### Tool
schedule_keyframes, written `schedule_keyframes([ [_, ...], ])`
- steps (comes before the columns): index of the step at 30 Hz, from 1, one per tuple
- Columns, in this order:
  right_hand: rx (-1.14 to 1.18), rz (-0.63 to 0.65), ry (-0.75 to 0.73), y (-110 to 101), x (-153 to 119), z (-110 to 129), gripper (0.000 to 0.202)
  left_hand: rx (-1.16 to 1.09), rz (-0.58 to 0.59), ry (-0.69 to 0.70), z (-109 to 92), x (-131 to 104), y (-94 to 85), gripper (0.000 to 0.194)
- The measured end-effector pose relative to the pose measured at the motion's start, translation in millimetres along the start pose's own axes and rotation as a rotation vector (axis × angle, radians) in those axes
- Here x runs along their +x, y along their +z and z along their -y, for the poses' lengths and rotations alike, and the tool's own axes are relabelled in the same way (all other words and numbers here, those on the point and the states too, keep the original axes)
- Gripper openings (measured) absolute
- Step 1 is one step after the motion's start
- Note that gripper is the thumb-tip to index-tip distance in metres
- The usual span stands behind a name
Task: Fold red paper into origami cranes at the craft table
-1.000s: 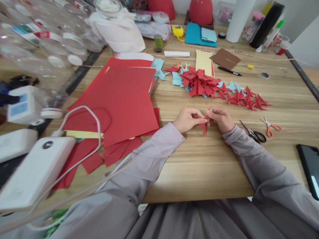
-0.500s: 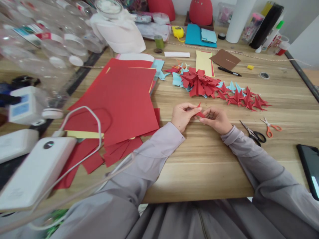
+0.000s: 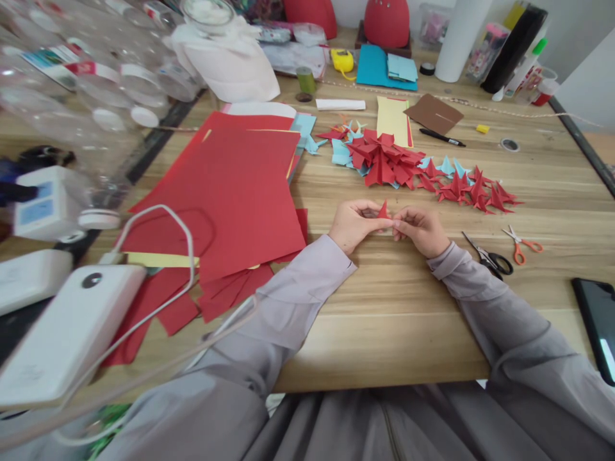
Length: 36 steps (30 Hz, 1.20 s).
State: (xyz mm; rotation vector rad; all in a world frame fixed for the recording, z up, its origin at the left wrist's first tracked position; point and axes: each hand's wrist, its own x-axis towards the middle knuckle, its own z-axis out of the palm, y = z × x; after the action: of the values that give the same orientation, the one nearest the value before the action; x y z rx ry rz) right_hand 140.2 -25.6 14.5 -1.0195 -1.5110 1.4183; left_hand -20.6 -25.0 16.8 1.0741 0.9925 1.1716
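A small piece of folded red paper (image 3: 383,210) is pinched between my two hands over the middle of the table, one pointed tip sticking up. My left hand (image 3: 354,224) holds it between thumb and fingers. The thumb and fingertips of my right hand (image 3: 421,229) are closed at its right end, close to the left thumb. Just beyond my hands lies a heap of folded red paper pieces (image 3: 382,160). Smaller red folded pieces (image 3: 475,189) and light blue ones (image 3: 446,168) trail off to the right.
Red paper sheets (image 3: 245,192) are stacked at left, beside a white power bank (image 3: 72,326) with a looping cable. Black-handled scissors (image 3: 494,261) and orange scissors (image 3: 521,244) lie right of my hands. A phone (image 3: 596,320) is at the right edge. Plastic bottles (image 3: 106,83) crowd the upper left.
The folded paper has turned so its tip points more upright. My right fingers have closed in on its end, nearer to my left thumb.
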Motion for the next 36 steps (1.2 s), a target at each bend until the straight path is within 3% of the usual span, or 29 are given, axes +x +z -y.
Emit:
schedule_keyframes([
  [13, 0.010, -0.042, 0.024, 1.1, 0.9, 4.9, 0.039, -0.024, 0.042, -0.076, -2.2, 2.5, -3.5, 0.039],
  [20, 0.061, -0.143, 0.042, -0.4, 1.3, 3.9, 0.044, -0.119, -0.047, -0.029, -1.4, 4.1, -2.3, 0.035],
  [28, -0.004, -0.091, 0.040, 4.9, -0.7, 4.3, 0.041, -0.030, -0.100, 0.000, 0.5, 2.9, 0.7, 0.032],
  [36, -0.028, -0.043, -0.001, 0.8, -0.6, 1.6, 0.038, 0.005, -0.005, -0.007, -1.2, -0.2, 1.3, 0.034],
])
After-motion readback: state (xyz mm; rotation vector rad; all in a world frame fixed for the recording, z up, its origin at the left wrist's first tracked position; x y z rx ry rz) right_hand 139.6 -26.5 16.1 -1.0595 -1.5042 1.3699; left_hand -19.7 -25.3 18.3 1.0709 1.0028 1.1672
